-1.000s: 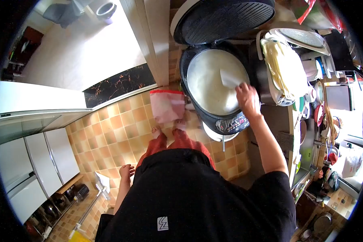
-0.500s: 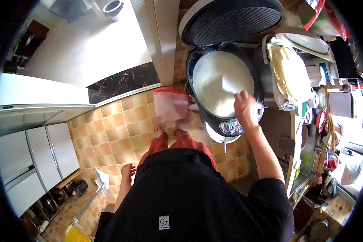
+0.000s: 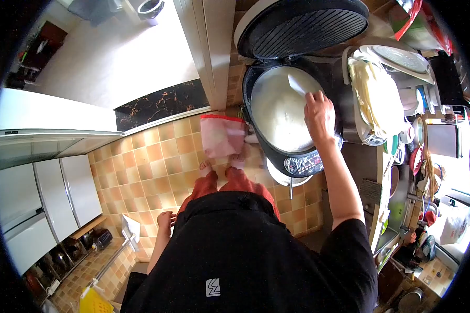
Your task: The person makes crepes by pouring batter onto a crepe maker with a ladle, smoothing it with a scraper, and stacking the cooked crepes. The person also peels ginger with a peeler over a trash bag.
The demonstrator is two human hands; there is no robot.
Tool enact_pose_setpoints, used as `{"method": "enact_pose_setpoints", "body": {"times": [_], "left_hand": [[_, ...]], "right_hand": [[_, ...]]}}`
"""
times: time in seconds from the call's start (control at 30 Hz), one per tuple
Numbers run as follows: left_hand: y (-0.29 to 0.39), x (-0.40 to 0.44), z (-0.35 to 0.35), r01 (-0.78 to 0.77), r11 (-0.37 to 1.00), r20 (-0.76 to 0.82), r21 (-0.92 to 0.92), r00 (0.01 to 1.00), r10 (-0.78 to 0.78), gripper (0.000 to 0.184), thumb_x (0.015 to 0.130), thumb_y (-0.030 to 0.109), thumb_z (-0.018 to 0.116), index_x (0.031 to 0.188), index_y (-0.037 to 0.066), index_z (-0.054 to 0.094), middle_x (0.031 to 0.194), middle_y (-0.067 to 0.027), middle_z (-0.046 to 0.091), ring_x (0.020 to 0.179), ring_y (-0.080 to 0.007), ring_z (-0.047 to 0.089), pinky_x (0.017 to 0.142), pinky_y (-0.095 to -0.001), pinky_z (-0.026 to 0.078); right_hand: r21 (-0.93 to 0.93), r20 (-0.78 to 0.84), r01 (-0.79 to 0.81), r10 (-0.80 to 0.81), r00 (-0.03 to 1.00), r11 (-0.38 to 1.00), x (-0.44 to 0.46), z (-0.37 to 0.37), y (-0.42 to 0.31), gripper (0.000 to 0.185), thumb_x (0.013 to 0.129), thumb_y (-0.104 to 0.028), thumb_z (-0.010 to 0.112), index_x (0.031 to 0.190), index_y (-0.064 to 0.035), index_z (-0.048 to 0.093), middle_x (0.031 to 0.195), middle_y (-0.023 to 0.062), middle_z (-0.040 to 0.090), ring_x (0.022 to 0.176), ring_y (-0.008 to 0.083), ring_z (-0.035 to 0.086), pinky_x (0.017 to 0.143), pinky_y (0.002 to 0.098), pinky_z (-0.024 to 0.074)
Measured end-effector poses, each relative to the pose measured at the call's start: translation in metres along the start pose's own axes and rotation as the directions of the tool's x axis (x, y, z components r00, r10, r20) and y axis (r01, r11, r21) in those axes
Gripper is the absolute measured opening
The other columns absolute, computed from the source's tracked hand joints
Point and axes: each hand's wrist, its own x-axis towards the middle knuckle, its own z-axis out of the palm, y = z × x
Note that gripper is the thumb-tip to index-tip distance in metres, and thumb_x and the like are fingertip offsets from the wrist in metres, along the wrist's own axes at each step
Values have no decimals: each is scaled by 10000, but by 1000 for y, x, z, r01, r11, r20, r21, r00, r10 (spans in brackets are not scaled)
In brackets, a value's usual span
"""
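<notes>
Right below the camera is your black shirt (image 3: pixel 256 250), and past its hem your red trousers (image 3: pixel 245 185). Your left hand (image 3: pixel 165 219) hangs beside the trousers, fingers loosely curled, half open, nothing to be seen in it. Just ahead are your bare feet (image 3: pixel 236 162) on the tiled floor (image 3: pixel 156 172), with a pink bag (image 3: pixel 222 136) right at your toes.

Now to the action, off to your right! The control panel (image 3: pixel 304 165) sits on the near edge of the black griddle (image 3: pixel 275 158), with a white round base (image 3: pixel 280 175) showing below. Your right hand (image 3: pixel 319 116) reaches over the griddle's right rim, closed, fingers wrapped around the white scraper (image 3: pixel 296 84). And there's the blade, right of centre, well toward the far rim, over the pale batter (image 3: pixel 274 115). Whether it touches, you can't tell from up here. The batter spreads right across the round pan, out to its edge.

Just past the griddle's right side, pale yellow sheets (image 3: pixel 375 96) lie in a heap. Beyond the far rim, the ridged lid (image 3: pixel 308 31) stands tipped wide open.
</notes>
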Motion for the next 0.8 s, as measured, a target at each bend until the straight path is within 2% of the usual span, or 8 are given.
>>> {"method": "enact_pose_setpoints", "body": {"times": [0.17,0.23,0.27,0.37,0.43,0.47,0.67,0.8], "left_hand": [[-4,11,-6,24,999,-22,-42,999,-25,326,923,168,464,1175,-11,567,960,-126,679,760,-226,665,663,-338,530],[-5,5,-5,34,998,-16,-55,999,-35,323,920,168,470,1169,-11,571,955,-128,677,758,-224,663,645,-331,528],[-5,3,-4,39,997,-12,-60,999,-39,322,918,168,473,1166,-11,573,953,-128,677,757,-223,661,636,-327,527],[-19,4,-1,18,999,-11,-39,1000,-19,300,910,176,498,1130,-8,585,920,-122,678,717,-206,652,586,-313,516],[-21,-3,-2,-55,996,10,70,998,55,280,899,173,519,1105,-3,591,888,-115,677,681,-192,640,551,-305,503],[-18,-7,0,-16,999,-16,49,1000,17,266,891,169,535,1089,1,594,864,-108,676,654,-181,629,533,-300,494],[-13,-15,5,-20,995,-3,100,1000,20,260,885,158,529,1084,6,597,845,-102,672,635,-176,621,515,-289,485],[-7,-7,5,12,1000,-39,-19,999,-13,278,894,153,494,1102,-1,593,872,-112,675,670,-193,645,540,-297,510]], "right_hand": [[-62,3,-21,21,1000,998,21,22,-21,198,798,-33,567,989,-71,604,935,139,592,871,295,616,771,402,496],[-32,5,6,-6,1000,999,19,27,-35,166,798,-32,550,954,-67,592,915,130,578,852,294,609,764,407,494],[19,-43,55,-55,998,998,14,25,-40,139,794,-35,566,929,-55,593,887,145,569,825,312,607,741,424,498],[104,17,199,-201,979,975,-7,12,-58,129,799,-54,569,923,-74,600,887,134,571,844,308,602,763,417,491],[172,46,281,-292,955,944,-28,2,-61,104,798,-68,575,900,-59,596,921,130,581,882,300,601,785,414,487],[215,35,319,-333,942,923,-35,-9,-59,98,800,-73,574,893,-54,595,938,128,584,890,297,600,791,411,486],[110,-60,119,-113,992,987,-23,-19,-18,130,795,-40,618,916,-37,572,936,130,564,831,319,590,751,431,479],[88,-113,155,-145,983,984,-8,-9,-13,77,828,-79,594,903,-61,593,897,112,580,835,286,599,748,416,486]]}}
